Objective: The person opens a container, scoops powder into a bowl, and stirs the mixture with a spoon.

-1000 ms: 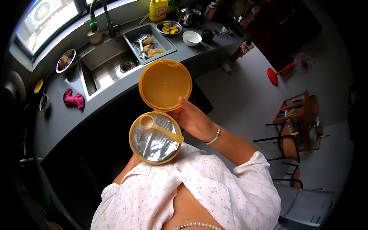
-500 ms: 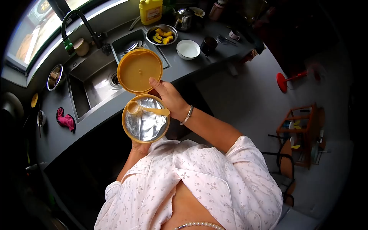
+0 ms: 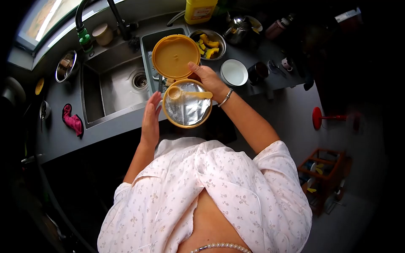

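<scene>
A round can with a silver foil seal tilts toward me above the counter's front edge. Its hinged yellow lid stands raised on the far side. Across the foil lies a yellow scoop, bowl end to the left. My right hand grips the can by its right side, thumb over the lid's edge; the other fingers are hidden behind it. My left hand is open, fingers stretched upward beside the can's left side; whether it touches the can I cannot tell.
Behind the can are a steel sink and a grey basin. A bowl of pumpkin pieces, a white bowl, a dark cup and a kettle stand along the counter. A pink cloth lies left.
The can, still in my right hand, has shifted right and up in view. My left hand has come from beneath the can to its left side, fingers extended. The view has turned somewhat.
</scene>
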